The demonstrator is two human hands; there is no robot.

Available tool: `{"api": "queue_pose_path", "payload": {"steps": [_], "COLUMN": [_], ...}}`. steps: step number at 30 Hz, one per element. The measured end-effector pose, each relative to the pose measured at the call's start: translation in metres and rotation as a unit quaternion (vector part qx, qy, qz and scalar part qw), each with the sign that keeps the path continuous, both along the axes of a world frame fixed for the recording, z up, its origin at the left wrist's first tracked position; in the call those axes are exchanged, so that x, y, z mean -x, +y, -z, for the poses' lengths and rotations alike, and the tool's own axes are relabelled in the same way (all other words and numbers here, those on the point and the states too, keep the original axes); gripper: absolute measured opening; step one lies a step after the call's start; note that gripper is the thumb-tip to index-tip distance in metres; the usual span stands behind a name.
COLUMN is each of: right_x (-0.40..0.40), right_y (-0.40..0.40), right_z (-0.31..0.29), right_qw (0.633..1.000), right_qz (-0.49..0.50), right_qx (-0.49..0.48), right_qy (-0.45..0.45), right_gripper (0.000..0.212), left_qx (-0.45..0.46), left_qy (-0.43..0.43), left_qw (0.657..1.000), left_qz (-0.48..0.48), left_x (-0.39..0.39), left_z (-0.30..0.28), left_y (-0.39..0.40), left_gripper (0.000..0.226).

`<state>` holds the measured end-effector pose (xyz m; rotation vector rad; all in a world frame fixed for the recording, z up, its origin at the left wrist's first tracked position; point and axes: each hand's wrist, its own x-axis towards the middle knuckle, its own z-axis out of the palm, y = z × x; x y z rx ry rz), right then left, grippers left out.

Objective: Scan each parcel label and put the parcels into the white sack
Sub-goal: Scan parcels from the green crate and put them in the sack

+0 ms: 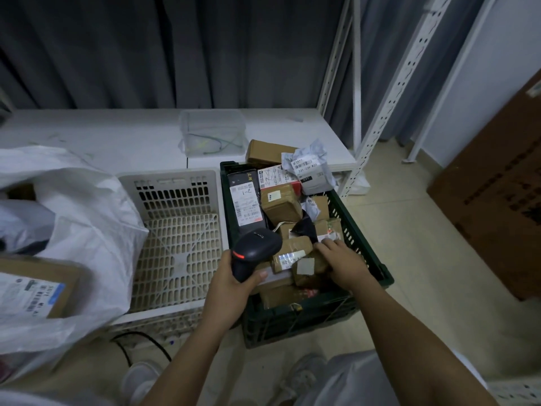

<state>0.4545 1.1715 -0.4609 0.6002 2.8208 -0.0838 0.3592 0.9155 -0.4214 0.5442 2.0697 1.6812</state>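
Note:
A dark green crate (377, 260) on the floor holds several parcels: brown taped boxes, a black box with a white label (245, 205) and a grey poly bag (311, 168). My left hand (234, 284) grips a black barcode scanner (253, 249) with a red light, held over the crate's near left corner. My right hand (341, 263) reaches into the crate and curls over a small brown taped parcel (307, 266) near the front. The white sack (87, 218) lies open at the left, with a labelled cardboard parcel (38, 288) inside.
An empty white slotted crate (175, 238) stands between the sack and the green crate. Behind them is a low white shelf with a clear plastic tub (212, 133). White racking uprights (389, 92) and a large brown carton (497, 206) stand at the right. A black cable (137, 344) runs on the floor.

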Motion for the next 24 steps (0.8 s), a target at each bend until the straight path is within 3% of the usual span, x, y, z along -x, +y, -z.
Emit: {"api": "queue_pose_path", "payload": {"steps": [5, 10, 14, 17, 21, 24], "right_x": [-0.016, -0.030, -0.034, -0.036, -0.046, -0.050], "right_y": [-0.022, -0.082, -0.134, -0.156, -0.183, -0.203], "right_z": [-0.026, -0.033, -0.010, 0.015, 0.027, 0.030], "right_qw": [0.967, 0.885, 0.875, 0.887, 0.900, 0.845], "right_qz": [0.034, 0.029, 0.035, 0.018, 0.031, 0.091], "right_qx": [0.117, 0.248, 0.284, 0.258, 0.302, 0.376], "right_qy": [0.222, 0.393, 0.390, 0.382, 0.312, 0.370], "right_gripper": [0.078, 0.073, 0.068, 0.061, 0.059, 0.047], "left_qx": [-0.022, -0.031, -0.034, -0.024, -0.014, 0.010], "left_qy": [-0.029, -0.066, -0.101, -0.115, -0.134, -0.141], "left_qw": [0.998, 0.993, 0.986, 0.985, 0.982, 0.982], "left_qz": [-0.053, -0.097, -0.126, -0.126, -0.130, -0.124], "left_x": [0.003, 0.006, 0.006, -0.002, -0.016, -0.024], "left_z": [0.000, 0.006, 0.006, 0.008, 0.016, 0.022], "left_y": [-0.001, -0.007, -0.030, -0.050, -0.074, -0.083], "left_gripper": [0.050, 0.051, 0.052, 0.057, 0.050, 0.050]}}
